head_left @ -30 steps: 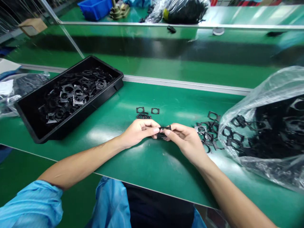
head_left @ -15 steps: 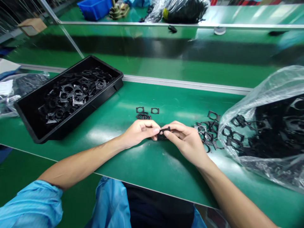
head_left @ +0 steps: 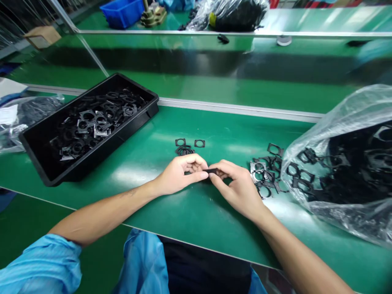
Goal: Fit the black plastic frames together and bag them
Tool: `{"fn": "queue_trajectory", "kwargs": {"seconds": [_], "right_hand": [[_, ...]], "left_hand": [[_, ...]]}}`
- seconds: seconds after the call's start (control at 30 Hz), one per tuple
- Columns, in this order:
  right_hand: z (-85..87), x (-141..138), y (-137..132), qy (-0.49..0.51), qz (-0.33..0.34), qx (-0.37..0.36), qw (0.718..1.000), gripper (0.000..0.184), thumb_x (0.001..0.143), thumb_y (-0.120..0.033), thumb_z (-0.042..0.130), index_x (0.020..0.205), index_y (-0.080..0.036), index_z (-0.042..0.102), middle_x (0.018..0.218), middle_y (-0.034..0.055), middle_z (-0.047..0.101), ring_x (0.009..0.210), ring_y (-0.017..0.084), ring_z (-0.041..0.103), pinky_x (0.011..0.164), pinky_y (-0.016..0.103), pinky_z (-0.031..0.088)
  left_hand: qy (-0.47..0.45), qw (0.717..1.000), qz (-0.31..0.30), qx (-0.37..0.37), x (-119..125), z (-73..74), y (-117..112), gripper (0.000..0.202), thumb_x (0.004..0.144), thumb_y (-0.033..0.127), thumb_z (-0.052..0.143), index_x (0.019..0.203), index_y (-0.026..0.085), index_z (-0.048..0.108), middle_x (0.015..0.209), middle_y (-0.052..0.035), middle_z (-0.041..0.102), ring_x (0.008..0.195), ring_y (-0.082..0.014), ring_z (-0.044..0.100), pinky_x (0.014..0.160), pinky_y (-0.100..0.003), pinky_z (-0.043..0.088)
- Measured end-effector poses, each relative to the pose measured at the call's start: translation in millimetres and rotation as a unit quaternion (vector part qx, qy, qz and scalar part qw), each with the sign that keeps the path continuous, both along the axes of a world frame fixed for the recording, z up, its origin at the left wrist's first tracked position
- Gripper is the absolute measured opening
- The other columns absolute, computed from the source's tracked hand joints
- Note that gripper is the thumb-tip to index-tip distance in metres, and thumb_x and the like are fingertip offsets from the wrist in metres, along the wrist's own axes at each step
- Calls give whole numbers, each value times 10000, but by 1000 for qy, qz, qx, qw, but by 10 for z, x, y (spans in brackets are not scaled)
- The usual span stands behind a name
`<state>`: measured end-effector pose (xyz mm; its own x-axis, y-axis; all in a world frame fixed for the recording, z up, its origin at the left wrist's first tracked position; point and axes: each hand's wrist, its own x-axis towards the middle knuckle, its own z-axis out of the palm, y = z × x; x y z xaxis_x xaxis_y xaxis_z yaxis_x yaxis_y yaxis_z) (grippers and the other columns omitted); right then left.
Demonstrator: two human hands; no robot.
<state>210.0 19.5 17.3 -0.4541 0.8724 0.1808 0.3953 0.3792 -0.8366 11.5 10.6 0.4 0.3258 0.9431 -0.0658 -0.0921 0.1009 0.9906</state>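
Note:
My left hand [head_left: 181, 173] and my right hand [head_left: 237, 185] meet just above the green table, both pinching one small black plastic frame [head_left: 212, 170] between thumbs and fingertips. The frame shows edge-on, mostly hidden by my fingers. Just beyond my left hand lie a few small black frames and rings [head_left: 187, 146]. To the right of my right hand lies a loose heap of square black frames [head_left: 267, 171].
A black tray [head_left: 45, 165] with several frames stands at the left. A clear plastic bag [head_left: 343, 122] full of black parts lies at the right. An aluminium rail [head_left: 232, 108] runs behind. Another bag [head_left: 18, 118] sits far left; a blue bin [head_left: 122, 10] at the back.
Both hands have lowered slightly toward the table and the black frame has turned from tilted to nearly flat, edge-on. The grip is unchanged.

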Motion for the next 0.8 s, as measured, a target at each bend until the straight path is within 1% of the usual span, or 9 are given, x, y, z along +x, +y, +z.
{"fn": "queue_trajectory", "kwargs": {"seconds": [0.07,0.17,0.23,0.37,0.43,0.5,0.57,0.63,0.8], "right_hand": [[-10,-9,-2,8,1,-6,1000,117,914,-170,614,910,-188,729,762,27,677,673,157,626,652,278,503],[-22,-18,8,50,-2,-33,998,90,910,-230,670,962,-183,727,834,41,703,718,163,662,677,279,540],[-24,-15,17,66,-4,-36,997,88,914,-246,679,947,-186,734,841,43,705,725,164,669,674,276,548],[-22,-3,15,56,-11,26,998,126,950,-215,638,894,-195,750,819,49,714,737,175,662,677,293,531],[-19,-1,3,49,-7,57,997,145,964,-218,627,903,-198,757,838,60,726,765,188,665,708,314,535],[-13,-1,-10,45,-1,70,997,144,968,-231,629,926,-202,764,866,70,737,788,197,669,734,327,543],[-3,0,-19,40,2,63,997,140,967,-251,637,938,-207,767,874,73,740,790,201,670,743,333,547],[10,3,-20,39,4,43,998,152,970,-280,639,926,-211,767,855,69,738,779,201,667,742,334,546],[39,7,-7,77,3,-31,997,231,965,-347,651,816,-199,746,763,45,692,716,177,635,684,302,510]], "left_hand": [[5,1000,7,3,5,-17,-2,256,805,347,808,842,136,669,725,-1,665,659,-96,646,677,-212,536],[-18,999,27,-3,1,-52,18,308,806,395,807,847,145,631,780,-17,693,715,-127,704,726,-241,564],[-31,999,35,-10,-6,-71,36,345,793,419,817,848,150,609,802,-20,695,719,-135,714,732,-253,572],[-6,999,50,-1,-8,-80,41,313,782,375,825,861,147,626,782,-13,679,709,-125,695,713,-237,560],[15,998,60,16,-2,-72,30,270,778,344,822,851,140,660,787,-19,687,720,-119,678,709,-225,554],[25,997,66,28,2,-59,23,244,778,334,818,832,134,689,798,-27,698,732,-121,670,717,-226,556],[24,997,67,25,1,-42,22,254,780,353,817,823,129,705,795,-34,708,733,-132,672,720,-239,563],[15,998,54,11,-7,-21,26,289,783,391,818,833,124,716,780,-42,717,723,-144,681,719,-255,571],[-15,1000,7,-14,-43,28,54,358,772,453,834,852,118,735,779,-64,743,704,-161,705,732,-279,587]]}}
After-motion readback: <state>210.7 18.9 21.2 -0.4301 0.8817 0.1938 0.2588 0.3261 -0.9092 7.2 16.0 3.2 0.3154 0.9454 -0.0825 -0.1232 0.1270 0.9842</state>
